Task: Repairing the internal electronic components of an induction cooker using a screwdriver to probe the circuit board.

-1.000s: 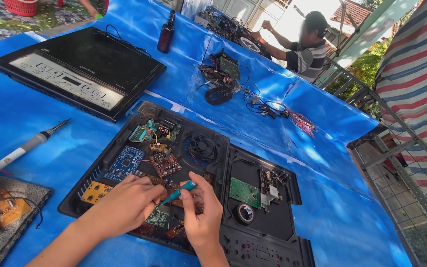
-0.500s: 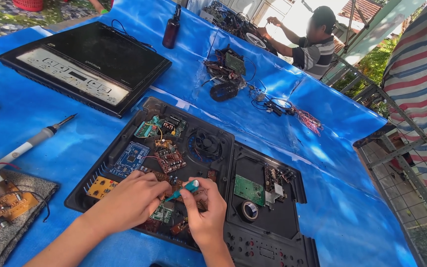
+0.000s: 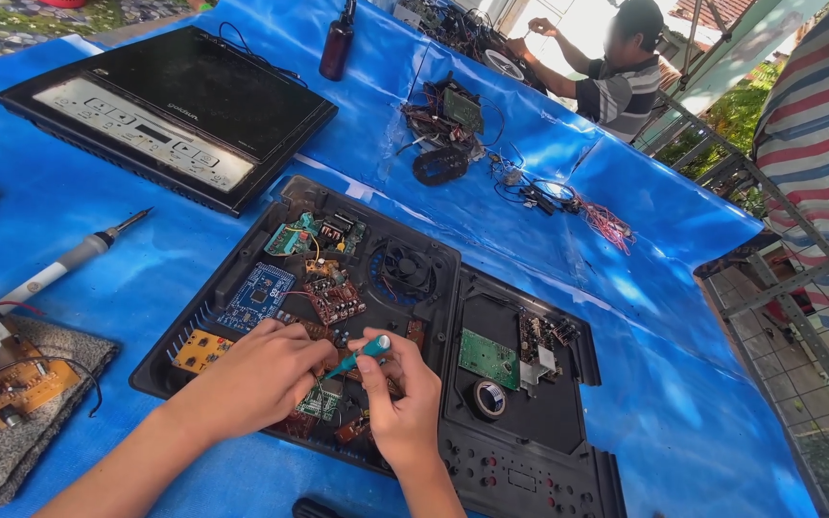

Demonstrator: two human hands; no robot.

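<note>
Blue tarp table (image 3: 626, 317); right hand (image 3: 403, 403) grip tight on teal screwdriver (image 3: 355, 357); left hand (image 3: 261, 374) cupped over open black casing (image 3: 242, 288).

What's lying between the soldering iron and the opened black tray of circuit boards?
Nothing: in the head view, only bare blue tarp lies between the soldering iron and the opened black tray.

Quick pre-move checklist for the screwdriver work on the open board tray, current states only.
1. Right hand grips the green-handled screwdriver: ok.
2. Left hand rests on the boards beside the tip: ok.
3. Tip seated in a screw: cannot tell, hidden by the hands.
4. Black tray lies flat on the blue tarp: ok.
5. Soldering iron lies apart from both hands: ok.
</note>
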